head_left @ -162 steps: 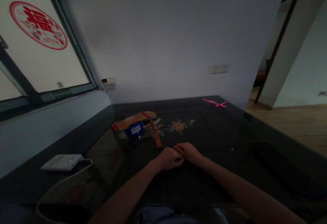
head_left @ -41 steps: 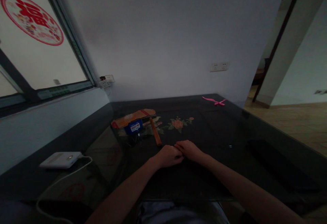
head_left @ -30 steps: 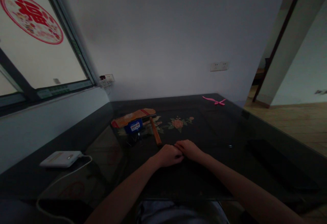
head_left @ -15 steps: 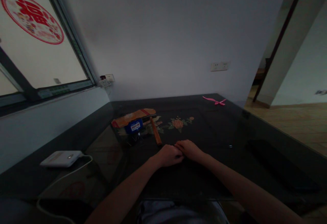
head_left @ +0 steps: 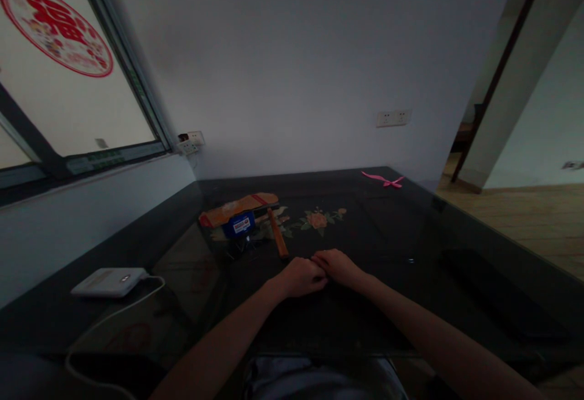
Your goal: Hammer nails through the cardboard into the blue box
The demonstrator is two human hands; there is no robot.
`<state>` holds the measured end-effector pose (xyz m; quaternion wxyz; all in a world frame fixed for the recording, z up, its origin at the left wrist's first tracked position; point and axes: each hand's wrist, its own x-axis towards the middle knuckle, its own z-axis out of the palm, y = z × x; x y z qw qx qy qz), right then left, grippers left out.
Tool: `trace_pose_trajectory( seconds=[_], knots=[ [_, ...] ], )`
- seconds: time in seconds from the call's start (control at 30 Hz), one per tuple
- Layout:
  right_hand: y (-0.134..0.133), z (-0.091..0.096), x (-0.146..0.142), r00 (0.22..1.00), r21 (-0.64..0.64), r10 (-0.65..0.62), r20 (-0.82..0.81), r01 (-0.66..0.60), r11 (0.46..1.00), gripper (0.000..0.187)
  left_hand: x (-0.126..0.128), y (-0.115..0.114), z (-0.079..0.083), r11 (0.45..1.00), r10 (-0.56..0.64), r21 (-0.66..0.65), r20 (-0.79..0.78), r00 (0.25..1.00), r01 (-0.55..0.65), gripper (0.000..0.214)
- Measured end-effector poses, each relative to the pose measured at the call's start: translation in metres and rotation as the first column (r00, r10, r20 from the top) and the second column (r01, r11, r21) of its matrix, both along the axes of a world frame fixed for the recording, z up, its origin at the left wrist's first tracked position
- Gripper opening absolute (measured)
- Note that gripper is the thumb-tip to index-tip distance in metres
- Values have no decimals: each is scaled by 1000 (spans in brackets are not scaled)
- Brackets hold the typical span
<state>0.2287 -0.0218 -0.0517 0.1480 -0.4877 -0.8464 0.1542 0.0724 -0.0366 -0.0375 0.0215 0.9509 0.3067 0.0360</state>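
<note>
My left hand (head_left: 303,277) rests on the dark table, its fingers curled in. Against its fingertips lies my right hand (head_left: 338,268), also with bent fingers. Both look closed, and I see nothing held in either. Just beyond the left hand is a tool with a wooden handle (head_left: 278,235), like a hammer; its dark head end is hard to make out. To its left sit a blue box (head_left: 241,225) with a white label and a long orange-brown package (head_left: 239,207). A small dark object with shiny parts (head_left: 246,243) stands in front of the box.
The glossy black table (head_left: 365,223) has a printed flower pattern. At left lies a white power bank (head_left: 109,282) with a white cable (head_left: 116,315). A pink ribbon (head_left: 385,179) is at the far right edge, and a long dark object (head_left: 502,293) lies nearer on the right.
</note>
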Motion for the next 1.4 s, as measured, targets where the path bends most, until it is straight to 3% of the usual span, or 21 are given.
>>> trace_pose_trajectory(
  seconds=[0.37,0.97,1.4],
  knots=[
    [1,-1,-1,999,0,-14,34,14,1000,35,-1,3,-6,1000,-9,9,12,1000,9,25],
    [-1,2,-1,1000,-5,1,15,-1,1000,36,1,-3,5,1000,10,-22,-2,1000,-10,23],
    [2,-2,-1,999,5,0,39,0,1000,35,1,0,-2,1000,21,-8,-12,1000,-21,24]
  ],
)
